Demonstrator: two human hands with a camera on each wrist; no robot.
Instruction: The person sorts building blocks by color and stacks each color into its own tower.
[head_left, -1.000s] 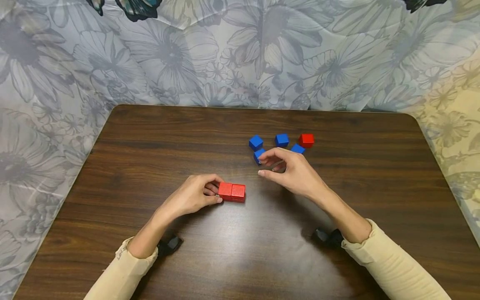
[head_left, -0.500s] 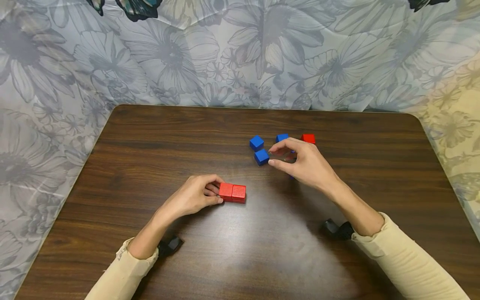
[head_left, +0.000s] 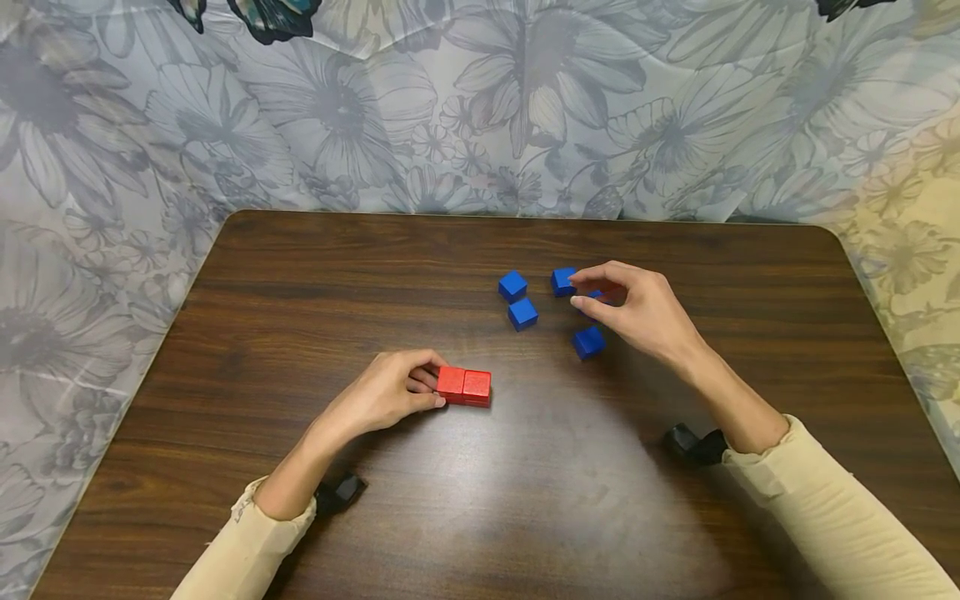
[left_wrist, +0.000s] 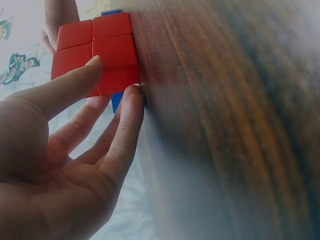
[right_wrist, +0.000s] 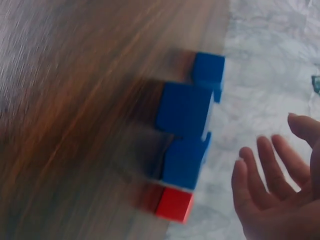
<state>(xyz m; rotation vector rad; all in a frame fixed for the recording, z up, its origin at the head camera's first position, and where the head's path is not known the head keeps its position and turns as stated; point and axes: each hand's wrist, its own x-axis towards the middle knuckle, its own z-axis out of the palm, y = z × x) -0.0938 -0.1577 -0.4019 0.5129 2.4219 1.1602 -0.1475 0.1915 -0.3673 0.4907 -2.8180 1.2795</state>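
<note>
Against floral cloth point(head_left: 540, 100), on dark bench point(head_left: 330, 275), pinches touching red cubes point(head_left: 464, 386) by their left end in the left grip point(head_left: 390, 390); holds the right grip point(head_left: 637, 308) spread, empty, above blue cubes point(head_left: 588, 342), nearer than the left to the lone red cube point(right_wrist: 174, 204) below.

The left forearm point(head_left: 292, 479), bare beyond a cream fabric left sleeve point(head_left: 243, 542), runs obliquely forward and inward to the left hand point(head_left: 386, 388), whose left thumb point(left_wrist: 65, 89) opposes the fingers point(left_wrist: 125, 120) in a pinching grip. The bare right forearm point(head_left: 738, 408), emerging from a matching right sleeve point(head_left: 840, 508), reaches farther forward; the right hand point(head_left: 641, 307) has loosely bent fingers, the right thumb point(head_left: 597, 311) and forefinger apart at their tips.
</note>
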